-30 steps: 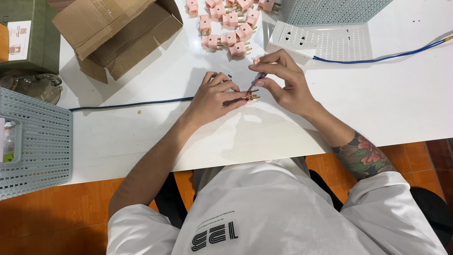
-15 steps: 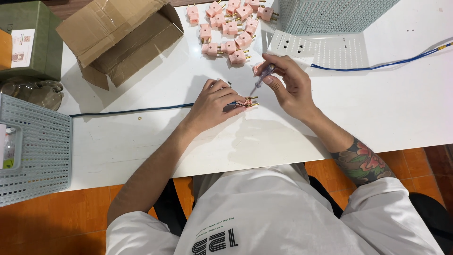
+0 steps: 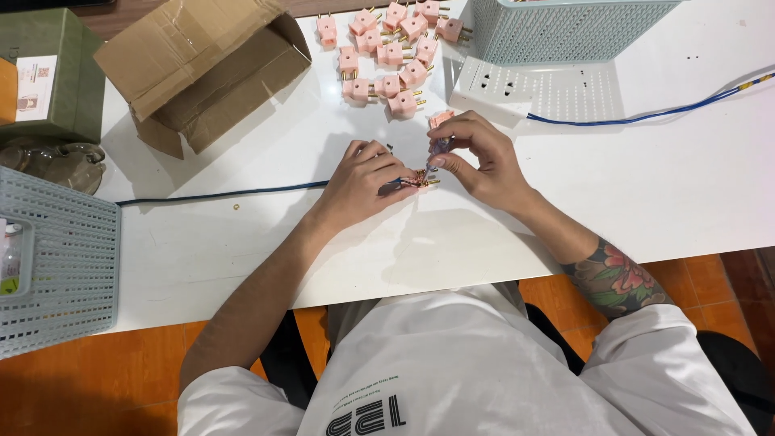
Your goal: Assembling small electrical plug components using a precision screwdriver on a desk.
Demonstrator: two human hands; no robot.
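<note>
While both hands meet over the middle of the white bench [image 3: 242,258], the left hand [image 3: 363,173] pinches a small plug part [image 3: 418,178] w/ brass pins, pressing it down near the bench top, fingers curled tight around it. The right hand [image 3: 480,157] pinches a thin screwdriver [image 3: 438,148] between thumb & fingertips, tip angled down onto the part. Plug part sits between the two hands, just in front of the person's chest; a dark blue cable [image 3: 226,194] runs off left from it. Judging by size, the part is light, rigid plastic w/ stiff metal pins — prob. slippery & easy to flick away, so best gripped by the flat sides of the body, not the pins. Small screws, if any, are too tiny to make out. Behind, a pile of pink plugs [image 3: 391,48] lies near an open cardboard box [image 3: 202,73] and a pale mesh basket [image 3: 565,28]; a white perforated lid [image 3: 537,93] lies flat just beside the right hand, w/ a blue wire [image 3: 646,117] trailing off right. Another basket [image 3: 56,258] sits at far left.
</note>
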